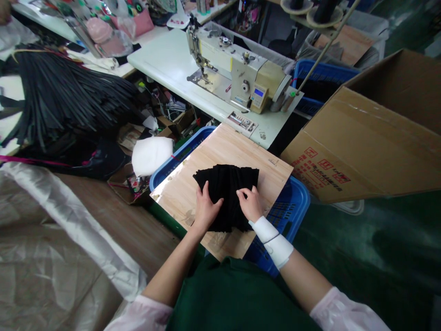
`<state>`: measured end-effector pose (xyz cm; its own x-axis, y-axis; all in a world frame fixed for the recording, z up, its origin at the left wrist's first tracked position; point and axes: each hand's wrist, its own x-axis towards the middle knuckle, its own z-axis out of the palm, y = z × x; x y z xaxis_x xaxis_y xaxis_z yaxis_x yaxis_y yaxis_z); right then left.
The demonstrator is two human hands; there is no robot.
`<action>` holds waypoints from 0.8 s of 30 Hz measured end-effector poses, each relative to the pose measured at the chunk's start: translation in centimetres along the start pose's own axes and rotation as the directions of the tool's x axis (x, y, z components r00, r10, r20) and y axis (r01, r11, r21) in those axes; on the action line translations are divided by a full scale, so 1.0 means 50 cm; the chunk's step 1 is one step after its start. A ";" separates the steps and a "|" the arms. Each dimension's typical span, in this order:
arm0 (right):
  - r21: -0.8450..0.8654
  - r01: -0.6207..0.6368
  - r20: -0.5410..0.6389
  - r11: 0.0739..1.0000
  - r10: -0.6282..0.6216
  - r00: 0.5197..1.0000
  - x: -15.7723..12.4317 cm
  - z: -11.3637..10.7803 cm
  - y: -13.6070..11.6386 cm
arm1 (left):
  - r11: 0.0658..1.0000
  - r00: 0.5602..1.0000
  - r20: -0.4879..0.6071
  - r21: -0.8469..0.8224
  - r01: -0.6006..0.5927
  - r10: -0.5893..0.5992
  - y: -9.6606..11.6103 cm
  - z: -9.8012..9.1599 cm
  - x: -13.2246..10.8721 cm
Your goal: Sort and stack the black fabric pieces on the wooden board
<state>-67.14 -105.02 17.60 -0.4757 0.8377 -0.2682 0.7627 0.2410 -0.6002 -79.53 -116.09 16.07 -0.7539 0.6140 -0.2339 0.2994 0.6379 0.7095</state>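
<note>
Head view: one black cloth pile (229, 184) is laid on one wooden board (227, 147), between both hands, its folds pointed away from the body. Its left side is touched by the left hand (206, 208), spread loose. Over its right side, finger and thumb of the right hand (251, 203) are brought together; whether cloth is pinched cannot be told. One blue basket (300, 195) is seen under the board; one sewing machine (237, 59) is set beyond. The cloth layers cannot be counted.

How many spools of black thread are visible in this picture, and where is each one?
2. The left spool stands at the top edge, right of the picture's middle; the right spool is just beside it. Others may be hidden or outside the frame.
</note>
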 end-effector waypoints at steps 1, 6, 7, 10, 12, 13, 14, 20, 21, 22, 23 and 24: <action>-0.007 -0.004 -0.004 1.000 0.003 1.000 0.000 -0.001 -0.003 | 1.000 1.000 0.000 0.005 0.006 -0.006 0.004 0.000 -0.001; -0.070 0.003 -0.027 0.998 -0.005 1.000 -0.003 0.007 -0.020 | 1.000 1.000 -0.006 -0.003 -0.011 0.011 0.015 0.008 -0.006; -0.079 0.019 -0.034 0.997 -0.022 0.999 -0.003 0.010 -0.018 | 1.000 1.000 -0.005 -0.017 -0.011 0.011 0.013 0.008 -0.005; 0.000 0.095 -0.099 0.995 -0.095 0.991 -0.002 0.017 0.000 | 0.996 0.999 0.015 -0.086 0.030 -0.028 0.000 0.001 0.001; 0.085 0.150 -0.153 0.985 -0.135 0.979 -0.004 0.017 0.016 | 0.986 0.997 0.044 -0.154 0.066 -0.060 -0.013 -0.008 0.006; 0.104 0.165 -0.163 0.981 -0.147 0.976 -0.005 0.016 0.022 | 0.980 0.996 0.060 -0.183 0.078 -0.068 -0.019 -0.013 0.009; 0.100 0.168 -0.158 0.981 -0.151 0.976 -0.006 0.015 0.027 | 0.976 0.995 0.072 -0.202 0.086 -0.073 -0.024 -0.018 0.011; -0.043 0.121 -0.076 0.992 -0.124 0.989 -0.012 0.015 0.019 | 0.987 0.994 0.073 -0.128 0.094 -0.085 -0.021 -0.023 0.010; -0.051 0.113 -0.074 0.992 -0.116 0.990 -0.011 0.015 0.017 | 0.989 0.994 0.071 -0.114 0.090 -0.082 -0.018 -0.022 0.009; -0.054 0.102 -0.073 0.993 -0.106 0.992 -0.010 0.015 0.016 | 0.991 0.995 0.069 -0.106 0.084 -0.077 -0.016 -0.021 0.008; -0.050 0.091 -0.072 0.995 -0.095 0.993 -0.008 0.014 0.016 | 0.992 0.995 0.067 -0.104 0.076 -0.069 -0.015 -0.021 0.008; -0.042 0.085 -0.070 0.996 -0.087 0.994 -0.007 0.013 0.017 | 0.992 0.996 0.066 -0.104 0.069 -0.062 -0.016 -0.020 0.009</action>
<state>-66.63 -105.42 16.71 -0.5088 0.8456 -0.1614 0.7372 0.3312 -0.5889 -80.72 -116.80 16.06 -0.7308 0.6024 -0.3209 0.1846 0.6270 0.7568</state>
